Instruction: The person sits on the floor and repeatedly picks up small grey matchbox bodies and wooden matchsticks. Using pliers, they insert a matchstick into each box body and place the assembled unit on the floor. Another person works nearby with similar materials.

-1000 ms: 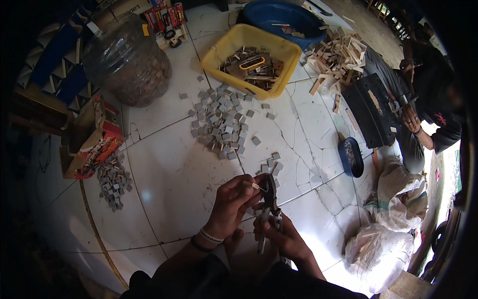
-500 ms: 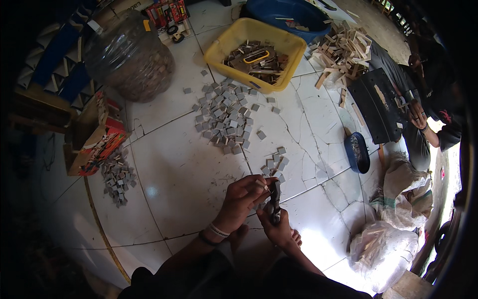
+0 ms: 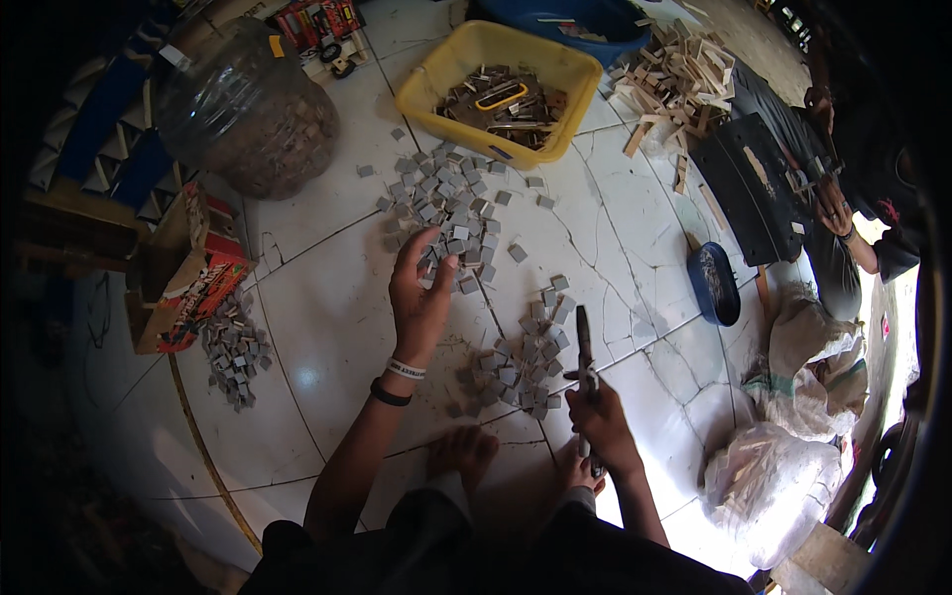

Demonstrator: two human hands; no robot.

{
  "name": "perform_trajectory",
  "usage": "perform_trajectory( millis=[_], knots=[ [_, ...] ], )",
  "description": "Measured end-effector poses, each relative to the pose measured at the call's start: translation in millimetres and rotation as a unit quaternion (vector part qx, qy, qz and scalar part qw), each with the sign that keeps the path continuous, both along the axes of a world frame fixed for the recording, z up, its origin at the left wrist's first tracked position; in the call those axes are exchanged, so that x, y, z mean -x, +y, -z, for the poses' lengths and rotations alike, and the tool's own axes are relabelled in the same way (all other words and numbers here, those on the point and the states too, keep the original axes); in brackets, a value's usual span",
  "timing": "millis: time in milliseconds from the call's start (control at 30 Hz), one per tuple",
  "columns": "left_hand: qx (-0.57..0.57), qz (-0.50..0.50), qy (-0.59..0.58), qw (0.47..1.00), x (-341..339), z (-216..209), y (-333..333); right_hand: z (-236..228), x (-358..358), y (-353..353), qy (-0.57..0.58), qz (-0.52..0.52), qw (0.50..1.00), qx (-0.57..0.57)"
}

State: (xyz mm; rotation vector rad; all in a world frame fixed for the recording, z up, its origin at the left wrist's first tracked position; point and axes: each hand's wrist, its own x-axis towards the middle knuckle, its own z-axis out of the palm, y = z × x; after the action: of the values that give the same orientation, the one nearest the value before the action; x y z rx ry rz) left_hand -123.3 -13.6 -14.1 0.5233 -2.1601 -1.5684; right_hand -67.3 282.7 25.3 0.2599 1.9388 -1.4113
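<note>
My left hand (image 3: 420, 305) reaches over the near edge of a heap of small grey square pieces (image 3: 458, 198), its thumb and fingers apart. I see nothing held in it, though some fingertips overlap the pieces. My right hand (image 3: 605, 421) is closed around a dark hand tool that looks like pliers (image 3: 584, 342). Its narrow end points away from me, and its handles show below my fist. Between my hands and feet lies a second, smaller group of grey pieces (image 3: 511, 372) on the tiles.
A yellow tub (image 3: 421, 99) of scraps stands beyond the heap, beside a blue basin (image 3: 620, 48) and wood offcuts (image 3: 684, 79). At left are a clear plastic container (image 3: 248, 129), a red carton (image 3: 203, 283) and more grey pieces (image 3: 236, 352). Another person's hand (image 3: 831, 213) works at right, near sacks (image 3: 808, 372).
My hands have parted. The left moved from beside the tool, forward and left to the heap, and its fingers spread. The right moved right with the tool, uncovering the nearer grey pieces.
</note>
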Motion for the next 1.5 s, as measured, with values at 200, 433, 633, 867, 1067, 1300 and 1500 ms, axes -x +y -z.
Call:
perform_trajectory(
  millis=[200,433,633,867,1067,1300,1500],
  knots=[
    [0.134,0.27,-0.102,0.948,-54.8,24.2,16.6,-23.9,10.1,3.4,-0.075,0.035,0.983,0.162],
    [0.184,0.3,-0.095,0.931,-78.7,21.1,37.3,-2.0,-12.0,-12.5,-0.073,0.044,0.981,0.172],
    [0.14,0.281,-0.127,0.941,-71.5,3.7,26.9,-9.7,-13.6,-16.3,0.006,0.034,0.984,0.176],
    [-0.206,0.124,-0.072,0.968,-62.8,-11.8,30.2,-25.3,-16.2,-24.0,0.02,-0.002,0.976,0.217],
    [-0.262,0.058,-0.033,0.963,-61.8,-22.0,42.3,-24.9,-31.1,-40.0,0.036,-0.065,0.973,0.219],
    [-0.245,0.051,-0.013,0.968,-67.6,-29.9,53.7,-39.0,-31.2,-42.4,-0.01,-0.058,0.98,0.19],
    [-0.226,0.057,-0.002,0.972,-68.7,-29.6,57.8,-43.9,-27.2,-43.1,0.014,-0.077,0.985,0.151]
  ],
)
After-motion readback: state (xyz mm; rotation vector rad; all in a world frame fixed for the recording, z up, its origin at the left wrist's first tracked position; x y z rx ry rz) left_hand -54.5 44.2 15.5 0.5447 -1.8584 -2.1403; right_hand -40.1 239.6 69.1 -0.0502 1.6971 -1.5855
